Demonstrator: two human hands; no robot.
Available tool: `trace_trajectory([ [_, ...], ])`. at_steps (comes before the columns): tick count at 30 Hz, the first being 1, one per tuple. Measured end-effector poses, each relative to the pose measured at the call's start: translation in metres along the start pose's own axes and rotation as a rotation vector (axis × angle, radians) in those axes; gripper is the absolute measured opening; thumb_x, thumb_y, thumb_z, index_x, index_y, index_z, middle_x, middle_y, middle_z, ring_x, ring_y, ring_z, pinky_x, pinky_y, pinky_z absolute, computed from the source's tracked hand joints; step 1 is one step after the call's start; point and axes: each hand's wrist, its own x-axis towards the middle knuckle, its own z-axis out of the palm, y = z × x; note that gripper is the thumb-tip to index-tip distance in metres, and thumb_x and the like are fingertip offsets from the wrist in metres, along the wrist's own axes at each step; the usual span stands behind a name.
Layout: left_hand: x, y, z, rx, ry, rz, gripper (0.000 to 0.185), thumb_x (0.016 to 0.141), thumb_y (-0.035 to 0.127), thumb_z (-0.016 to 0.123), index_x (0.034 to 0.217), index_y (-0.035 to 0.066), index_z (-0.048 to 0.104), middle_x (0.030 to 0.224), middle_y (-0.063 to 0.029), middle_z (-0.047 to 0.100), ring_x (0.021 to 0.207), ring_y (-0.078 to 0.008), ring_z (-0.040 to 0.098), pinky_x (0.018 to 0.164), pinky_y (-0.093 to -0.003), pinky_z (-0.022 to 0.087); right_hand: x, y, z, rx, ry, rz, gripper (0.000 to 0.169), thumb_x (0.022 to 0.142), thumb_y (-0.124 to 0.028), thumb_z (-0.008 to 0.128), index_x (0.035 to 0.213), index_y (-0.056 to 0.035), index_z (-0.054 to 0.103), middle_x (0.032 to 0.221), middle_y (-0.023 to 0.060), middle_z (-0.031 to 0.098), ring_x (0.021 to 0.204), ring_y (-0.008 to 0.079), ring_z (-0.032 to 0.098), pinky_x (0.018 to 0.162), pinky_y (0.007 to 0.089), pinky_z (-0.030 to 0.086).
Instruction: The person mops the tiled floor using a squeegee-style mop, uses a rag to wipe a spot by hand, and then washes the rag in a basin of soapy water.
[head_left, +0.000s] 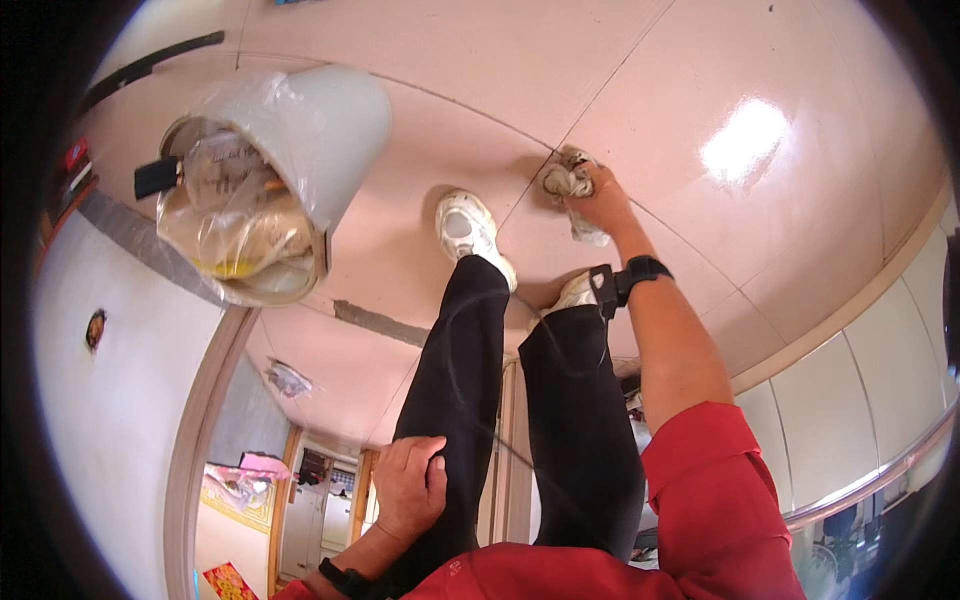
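Observation:
My right hand (606, 201) is closed on a crumpled, dirty whitish cloth (568, 182) and presses it against the pinkish tiled floor (480, 120), just ahead of my shoes. Part of the cloth hangs out below the fingers. My left hand (409, 484) rests on my left thigh in black trousers, holding nothing; its fingers lie together but not in a fist. A white shoe (465, 225) stands left of the cloth, and the other shoe (574, 292) shows partly behind a black wrist device (606, 289) on my right wrist.
To the left stands a light grey waste bin (349, 127) with a clear plastic liner and rubbish inside. Behind it is a white wall (127, 360) with a door frame (199, 450). A crumpled wrapper (289, 379) lies beyond the doorway. White cabinet fronts (840, 405) line the right side.

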Motion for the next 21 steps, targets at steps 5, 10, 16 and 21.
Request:
trace_trajectory([
  [5, -0.017, 0.004, 0.007, 0.047, 0.134, -0.006, 0.024, 0.076, 0.0, 0.058, 0.099, 0.006, 0.059, 0.092, -0.012, 0.06, 0.081, -0.0314, 0.057, 0.072, -0.0392, 0.045, -0.014, 0.012, -0.019, 0.294, 0.098, 0.049, 0.049, 0.066, -0.019, 0.077, 0.11, -0.0089, 0.057, 0.101, 0.0144, 0.065, 0.094, 0.0288, 0.061, 0.079, 0.0387, 0.049],
  [10, -0.05, 0.005, 0.005, -0.013, 0.172, -0.078, 0.022, 0.076, -0.003, 0.058, 0.097, 0.005, 0.059, 0.088, -0.0111, 0.061, 0.08, -0.0307, 0.057, 0.07, -0.0384, 0.045, -0.069, 0.059, -0.043, 0.651, 0.215, 0.253, 0.052, 0.069, -0.017, 0.077, 0.115, -0.0075, 0.056, 0.1, 0.0107, 0.064, 0.091, 0.0187, 0.06, 0.079, 0.0329, 0.048],
  [16, -0.048, -0.034, 0.021, 0.06, 0.076, -0.021, 0.014, 0.082, -0.006, 0.051, 0.09, 0.003, 0.058, 0.08, -0.013, 0.06, 0.074, -0.0295, 0.059, 0.066, -0.0363, 0.046, -0.066, 0.097, -0.011, 0.611, 0.467, 0.382, 0.052, 0.073, -0.017, 0.074, 0.119, -0.0109, 0.052, 0.104, 0.0108, 0.062, 0.092, 0.0197, 0.059, 0.08, 0.0334, 0.047],
  [21, -0.039, -0.05, 0.016, -0.065, 0.067, -0.198, 0.016, 0.079, -0.005, 0.054, 0.091, 0.005, 0.058, 0.081, -0.0116, 0.061, 0.075, -0.0297, 0.058, 0.067, -0.0374, 0.046, -0.063, 0.066, 0.035, 0.653, 0.459, 0.29, 0.053, 0.075, -0.022, 0.075, 0.12, -0.0128, 0.048, 0.104, 0.0092, 0.06, 0.096, 0.0197, 0.057, 0.084, 0.0314, 0.045],
])
